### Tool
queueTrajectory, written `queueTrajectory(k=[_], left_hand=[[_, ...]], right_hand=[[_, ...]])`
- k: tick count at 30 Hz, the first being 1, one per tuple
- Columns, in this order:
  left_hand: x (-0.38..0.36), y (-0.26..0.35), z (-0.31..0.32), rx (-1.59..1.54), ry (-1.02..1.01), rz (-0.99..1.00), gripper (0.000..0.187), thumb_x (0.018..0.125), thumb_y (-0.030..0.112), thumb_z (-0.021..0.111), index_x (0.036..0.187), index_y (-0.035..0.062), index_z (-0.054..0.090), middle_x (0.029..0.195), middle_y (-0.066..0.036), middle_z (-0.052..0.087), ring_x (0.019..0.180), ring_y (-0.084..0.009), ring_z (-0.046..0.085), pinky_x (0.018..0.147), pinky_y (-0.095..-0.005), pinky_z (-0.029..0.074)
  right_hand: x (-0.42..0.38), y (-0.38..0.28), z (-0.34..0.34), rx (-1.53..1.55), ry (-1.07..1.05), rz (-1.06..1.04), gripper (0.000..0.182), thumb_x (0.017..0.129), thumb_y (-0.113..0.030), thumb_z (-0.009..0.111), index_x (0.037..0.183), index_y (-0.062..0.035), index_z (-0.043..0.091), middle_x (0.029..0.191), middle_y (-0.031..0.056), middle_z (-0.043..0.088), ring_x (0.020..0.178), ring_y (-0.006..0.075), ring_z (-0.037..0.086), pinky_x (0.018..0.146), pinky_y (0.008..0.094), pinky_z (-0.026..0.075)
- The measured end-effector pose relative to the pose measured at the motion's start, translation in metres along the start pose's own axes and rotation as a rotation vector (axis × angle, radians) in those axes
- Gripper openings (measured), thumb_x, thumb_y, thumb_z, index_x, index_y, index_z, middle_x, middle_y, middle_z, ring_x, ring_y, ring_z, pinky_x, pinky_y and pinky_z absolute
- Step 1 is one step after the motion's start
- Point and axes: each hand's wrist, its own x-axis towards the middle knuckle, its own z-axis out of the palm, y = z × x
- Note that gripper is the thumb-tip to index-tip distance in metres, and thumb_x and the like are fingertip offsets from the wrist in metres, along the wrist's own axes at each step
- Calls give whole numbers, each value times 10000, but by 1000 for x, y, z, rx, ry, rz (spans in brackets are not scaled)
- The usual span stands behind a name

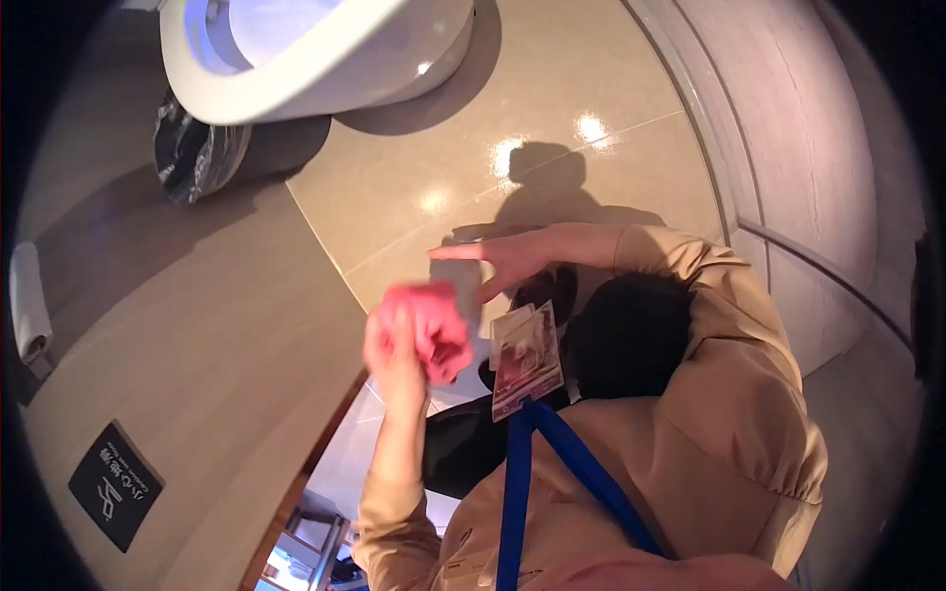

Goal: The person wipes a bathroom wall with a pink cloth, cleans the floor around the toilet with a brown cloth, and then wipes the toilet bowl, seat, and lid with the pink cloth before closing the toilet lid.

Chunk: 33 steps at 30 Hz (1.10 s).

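Observation:
My left hand [386, 345] is wrapped round a crumpled pink cloth [434, 330], raised in front of my body. Its folds bunch up above and beside the fingers, slightly blurred. My right hand [503, 264] reaches across from the right, just above the cloth and apart from it. Its fingers stretch to the left, the thumb hangs away from them, and I see nothing held there. Below this hand, badge cards [527, 360] in a clear holder hang from a blue lanyard [517, 483] round my neck.
A white ceramic toilet bowl [325, 94] stands at the upper left, beside a bin with a black liner [202, 148]. A paper roll [30, 305] and a black sign [116, 483] are at the left. Pale wall panels [808, 128] curve along the right of the tiled floor [591, 59].

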Motion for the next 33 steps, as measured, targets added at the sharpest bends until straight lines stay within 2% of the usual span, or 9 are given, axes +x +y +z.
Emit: queueTrajectory(k=[3,7,9,10,13,15,18,26,33], left_hand=[[61,-7,46,-141,-280,-78,272,893,159,514,1127,23,479,1050,-72,535,948,-125,499,819,-257,407],[38,-2,15,452,-151,288,608,824,142,583,1338,24,282,1353,-162,292,1172,-281,396,961,-367,342],[-9,-4,-33,673,-75,321,592,811,121,587,1320,17,303,1335,-158,320,1140,-268,421,961,-373,343],[-38,-8,-56,726,-10,213,562,809,118,581,1302,11,334,1290,-159,374,1105,-259,445,932,-359,363],[-118,-36,-89,766,261,42,383,844,152,538,1183,-9,463,1074,-133,530,976,-221,492,858,-328,385],[-153,-53,-79,636,442,-51,328,872,188,494,1127,-19,487,1025,-124,543,938,-210,494,855,-321,380],[-165,-57,-62,549,587,-16,287,886,203,459,1056,-23,505,991,-113,543,922,-202,493,857,-311,372],[-153,-40,-49,508,577,-9,208,876,158,441,970,-12,518,942,-87,530,899,-177,487,852,-296,366],[-129,-42,-48,477,498,19,196,877,148,442,963,-10,523,936,-89,545,889,-172,495,841,-289,368]], right_hand=[[1,-63,-24,486,-88,366,503,773,-286,626,1208,-75,488,1035,73,595,945,126,537,809,276,441],[11,80,-76,631,571,98,387,819,-240,565,1165,-73,517,1051,76,586,954,136,548,799,280,457],[22,190,-209,568,953,256,405,858,-270,517,1188,-39,485,1100,99,568,1018,187,540,861,328,445],[26,96,-226,1081,1005,179,473,868,-330,471,1139,57,483,1175,159,519,1091,211,489,910,337,400],[61,79,-290,928,1079,-33,580,874,-399,441,1219,66,409,1189,173,508,1115,229,481,939,329,381],[96,51,-302,735,1319,162,571,891,-452,396,1188,29,468,1138,132,550,1053,213,517,897,343,399],[160,79,-306,152,1358,214,638,882,-505,376,1163,58,485,1093,138,559,1010,213,515,877,335,387],[127,35,-285,302,1253,329,636,818,-484,391,1083,76,539,1142,291,506,1118,370,476,912,388,383],[78,53,-237,748,929,-4,416,854,-275,527,1153,10,476,1102,127,557,976,215,564,811,308,451]])
